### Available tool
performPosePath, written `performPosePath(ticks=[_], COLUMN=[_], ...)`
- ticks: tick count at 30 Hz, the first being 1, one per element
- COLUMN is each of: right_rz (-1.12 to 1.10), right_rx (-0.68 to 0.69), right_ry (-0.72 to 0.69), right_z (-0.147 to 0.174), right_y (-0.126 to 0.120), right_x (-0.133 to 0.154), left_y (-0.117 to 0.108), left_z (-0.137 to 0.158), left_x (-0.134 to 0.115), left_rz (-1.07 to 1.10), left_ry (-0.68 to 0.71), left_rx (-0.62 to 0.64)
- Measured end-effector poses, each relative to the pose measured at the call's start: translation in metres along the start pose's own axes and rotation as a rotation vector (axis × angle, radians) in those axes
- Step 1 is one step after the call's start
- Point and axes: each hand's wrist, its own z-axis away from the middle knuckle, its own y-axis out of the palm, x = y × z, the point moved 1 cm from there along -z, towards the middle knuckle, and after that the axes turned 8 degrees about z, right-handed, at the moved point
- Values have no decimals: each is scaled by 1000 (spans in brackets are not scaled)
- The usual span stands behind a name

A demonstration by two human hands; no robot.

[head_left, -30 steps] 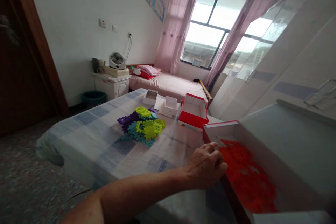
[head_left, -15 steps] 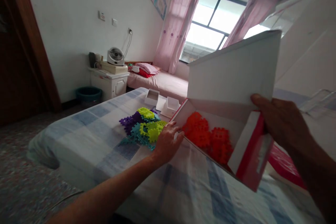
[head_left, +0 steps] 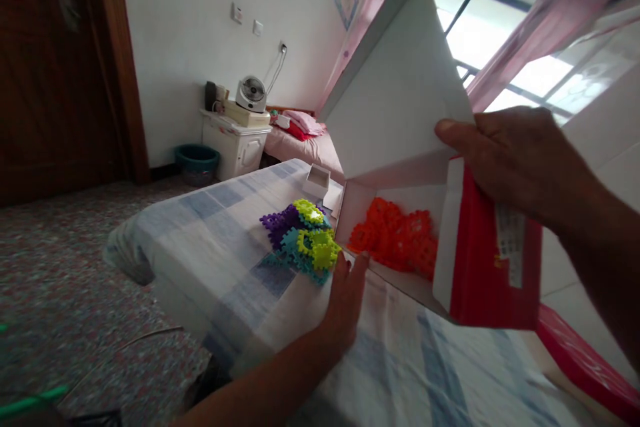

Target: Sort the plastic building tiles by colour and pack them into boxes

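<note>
My right hand (head_left: 525, 167) grips the raised right end of a red and white cardboard box (head_left: 477, 260), thumb against its open lid. The box is tilted down to the left. Inside lies a heap of orange plastic interlocking pieces (head_left: 393, 233) with notched edges. At the box's lower left edge is my left hand (head_left: 347, 297), its fingers stretched out; whether they touch the box I cannot tell. Just left of the box, purple, teal and yellow-green notched pieces (head_left: 305, 237) are piled on the checked cloth (head_left: 200, 233).
A small white open box (head_left: 317, 180) stands behind the pile. On the right lies a red box or lid (head_left: 585, 360), partly hidden. Beyond the covered table are a white cabinet (head_left: 235, 140) with a fan (head_left: 251, 93), a teal bin (head_left: 197, 163) and a bed (head_left: 305, 150).
My right hand has tipped the box further, its lid swinging left. The orange pieces lie more toward the low end. My left hand's fingers are now lower and straighter. The view has turned left.
</note>
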Motion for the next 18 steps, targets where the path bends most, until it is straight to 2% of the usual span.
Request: performPosePath(ticks=[3, 6, 10, 13, 18], right_rz=[141, 141, 142, 174, 86], right_rx=[96, 133, 73, 107, 227], right_ry=[-81, -106, -70, -36, -68], right_z=[-9, -12, -14, -16, -16], right_y=[4, 6, -11, -23, -13], right_x=[10, 14, 17, 26, 39], left_y=[7, 11, 11, 8, 7], left_z=[0, 1, -3, -9, -14], left_x=[5, 7, -3, -5, 8], left_rz=[133, 166, 153, 121, 49], left_ry=[-77, -155, -93, -76, -278], left_rx=[34, 93, 131, 153, 219])
